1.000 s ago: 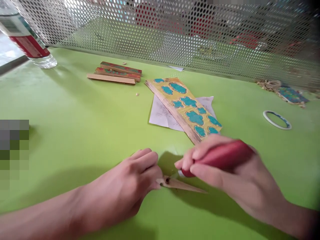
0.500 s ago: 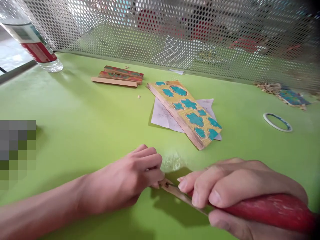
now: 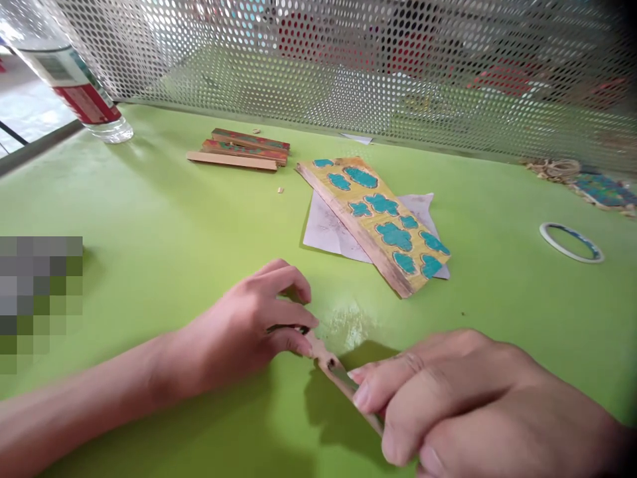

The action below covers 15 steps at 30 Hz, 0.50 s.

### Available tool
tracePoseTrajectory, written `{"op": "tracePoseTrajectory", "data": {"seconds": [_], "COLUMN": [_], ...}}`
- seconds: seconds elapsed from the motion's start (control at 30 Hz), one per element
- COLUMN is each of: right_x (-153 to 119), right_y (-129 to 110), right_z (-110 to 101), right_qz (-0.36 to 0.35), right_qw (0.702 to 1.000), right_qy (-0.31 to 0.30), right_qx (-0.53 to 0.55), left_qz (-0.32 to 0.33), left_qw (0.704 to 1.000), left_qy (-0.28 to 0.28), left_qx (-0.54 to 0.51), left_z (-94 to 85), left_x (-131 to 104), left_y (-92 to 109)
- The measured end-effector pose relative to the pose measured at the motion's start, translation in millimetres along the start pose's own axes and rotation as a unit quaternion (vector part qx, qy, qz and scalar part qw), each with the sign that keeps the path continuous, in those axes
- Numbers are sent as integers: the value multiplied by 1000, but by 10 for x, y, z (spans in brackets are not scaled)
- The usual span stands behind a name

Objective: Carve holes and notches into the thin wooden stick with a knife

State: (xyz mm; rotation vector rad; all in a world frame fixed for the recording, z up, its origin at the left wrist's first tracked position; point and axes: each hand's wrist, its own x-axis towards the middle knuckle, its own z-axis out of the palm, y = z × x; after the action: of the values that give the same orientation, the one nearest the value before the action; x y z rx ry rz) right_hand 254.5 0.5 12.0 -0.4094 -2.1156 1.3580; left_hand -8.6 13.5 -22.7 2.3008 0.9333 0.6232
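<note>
My left hand (image 3: 269, 315) pinches one end of a narrow, pale wooden strip (image 3: 343, 385) between thumb and forefinger, its other fingers curled loosely above. A small dark hole shows in the strip near that end, and the edge there looks notched. My right hand (image 3: 458, 398) is closed at the strip's nearer part. A thin grey blade (image 3: 340, 373) juts from under its fingertips and lies along the strip. The red handle seen earlier is now hidden by the right hand. Both hands are just above the green table (image 3: 223, 411).
A yellow board with teal shapes (image 3: 383, 219) lies over white paper (image 3: 323, 232). Painted wooden strips (image 3: 243, 149), a water bottle (image 3: 84, 93) and a tape roll (image 3: 572, 242) lie around. Cord (image 3: 557, 169) sits far right. Perforated metal panel (image 3: 298, 73) bounds the back.
My left hand has loosened from a tight fist into a pinch, showing more of the strip's end. My right hand has turned and come lower, covering the red handle. The view has shifted slightly.
</note>
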Motion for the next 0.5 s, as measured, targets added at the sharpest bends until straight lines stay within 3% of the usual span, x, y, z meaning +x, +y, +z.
{"op": "tracePoseTrajectory", "data": {"seconds": [0.07, 0.17, 0.27, 0.33, 0.4, 0.47, 0.5], "right_x": [28, 58, 53, 37, 17, -10, -25], "right_y": [44, 157, 239, 220, 144, 56, 22], "right_z": [22, 54, 71, 81, 109, 171, 215], "right_qz": [43, 142, 181, 175, 141, 95, 66], "right_qw": [994, 954, 922, 925, 947, 968, 976], "right_qy": [70, 169, 213, 221, 212, 195, 184], "right_qx": [76, 202, 267, 253, 195, 123, 95], "left_qz": [-12, -16, 3, 35, 49, 21, -8], "left_qw": [1000, 999, 999, 999, 998, 994, 994], "left_qy": [8, 36, 31, 9, 11, 35, 17], "left_qx": [0, 12, 14, 9, 37, 98, 110], "left_z": [3, 5, 14, 27, 47, 74, 91], "left_x": [-10, -15, -9, -15, -40, -78, -98], "left_y": [-6, -23, -47, -48, -9, 80, 139]}}
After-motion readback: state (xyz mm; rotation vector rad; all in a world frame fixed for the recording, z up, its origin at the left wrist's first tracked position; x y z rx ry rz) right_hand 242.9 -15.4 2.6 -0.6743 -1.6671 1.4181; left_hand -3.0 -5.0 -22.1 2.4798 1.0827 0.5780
